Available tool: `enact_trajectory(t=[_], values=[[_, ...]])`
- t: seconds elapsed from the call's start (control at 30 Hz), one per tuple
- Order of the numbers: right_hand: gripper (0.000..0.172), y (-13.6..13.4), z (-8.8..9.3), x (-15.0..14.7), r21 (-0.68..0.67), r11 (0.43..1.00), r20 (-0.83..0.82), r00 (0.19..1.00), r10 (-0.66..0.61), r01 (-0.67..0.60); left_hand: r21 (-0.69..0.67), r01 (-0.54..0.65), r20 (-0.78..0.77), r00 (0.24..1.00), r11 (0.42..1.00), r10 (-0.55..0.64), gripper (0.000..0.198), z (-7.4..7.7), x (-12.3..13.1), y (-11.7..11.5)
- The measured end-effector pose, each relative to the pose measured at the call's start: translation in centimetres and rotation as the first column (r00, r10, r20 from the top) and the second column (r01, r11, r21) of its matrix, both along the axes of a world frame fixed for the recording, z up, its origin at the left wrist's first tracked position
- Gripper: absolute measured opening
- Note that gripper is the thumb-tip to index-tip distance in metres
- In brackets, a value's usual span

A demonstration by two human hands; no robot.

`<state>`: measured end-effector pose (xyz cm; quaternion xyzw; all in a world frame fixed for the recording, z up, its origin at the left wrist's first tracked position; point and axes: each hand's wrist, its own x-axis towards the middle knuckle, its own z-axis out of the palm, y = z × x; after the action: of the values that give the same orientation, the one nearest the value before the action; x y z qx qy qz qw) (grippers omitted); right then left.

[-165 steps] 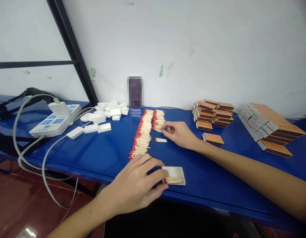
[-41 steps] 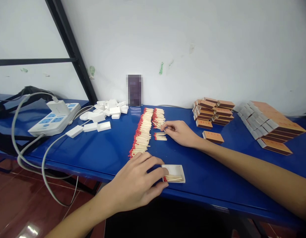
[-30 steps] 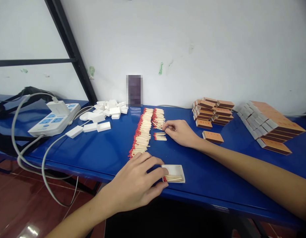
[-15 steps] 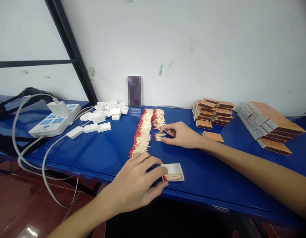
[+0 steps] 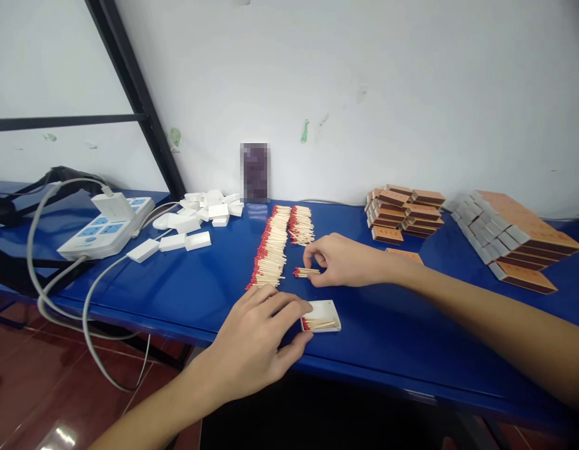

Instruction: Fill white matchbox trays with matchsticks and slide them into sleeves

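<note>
My left hand (image 5: 265,334) grips the left end of a white matchbox tray (image 5: 324,309) near the table's front edge. Red-headed matches (image 5: 320,324) lie along the tray's near side, heads to the left. Just behind the tray, my right hand (image 5: 338,259) pinches a small bunch of matches (image 5: 306,272) between thumb and fingers. A long row of matches (image 5: 270,247) runs back from my left hand, and a shorter row (image 5: 301,225) lies beside its far end.
White empty trays (image 5: 209,206) are heaped at the back left, by a power strip (image 5: 106,231) with cables. Orange matchboxes (image 5: 404,209) are piled at the back right, with a larger stack (image 5: 518,228) farther right. A pixelated dark rectangle (image 5: 255,172) stands against the wall.
My right hand has drawn the small bunch of matches nearer, away from the short row. The tray and my left hand have shifted slightly back and left.
</note>
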<state>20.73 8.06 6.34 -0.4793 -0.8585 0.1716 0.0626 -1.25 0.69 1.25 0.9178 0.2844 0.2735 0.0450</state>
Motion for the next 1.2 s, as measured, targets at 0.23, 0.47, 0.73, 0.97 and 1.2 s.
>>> enact_trajectory(t=[0.23,0.47,0.73,0.97,1.2], values=[[0.013,-1.2,1.3,-0.7,-0.039,0.998,0.188,0.981,0.048,-0.041,0.026,-0.016,-0.01,1.0,1.0,0.016,0.018,-0.3,0.0,-0.1],[0.015,-1.4,2.0,-0.6,-0.084,0.996,0.234,0.971,0.047,-0.028,-0.037,-0.008,-0.003,1.0,0.999,0.008,0.02,-0.2,-0.1,0.0],[0.014,-1.0,1.8,0.0,-0.082,0.996,0.257,0.964,0.062,-0.042,0.001,0.085,-0.04,0.996,0.996,-0.085,0.016,-0.2,-0.3,0.0],[0.015,-0.7,1.4,0.5,-0.082,0.996,0.257,0.965,0.06,-0.04,-0.003,0.094,-0.03,0.995,0.996,-0.094,0.015,-0.2,-0.3,0.1],[0.015,-0.5,1.5,0.7,-0.116,0.992,0.209,0.975,0.077,-0.053,0.018,0.082,-0.027,0.996,0.996,-0.081,0.013,-0.2,-0.2,0.1]])
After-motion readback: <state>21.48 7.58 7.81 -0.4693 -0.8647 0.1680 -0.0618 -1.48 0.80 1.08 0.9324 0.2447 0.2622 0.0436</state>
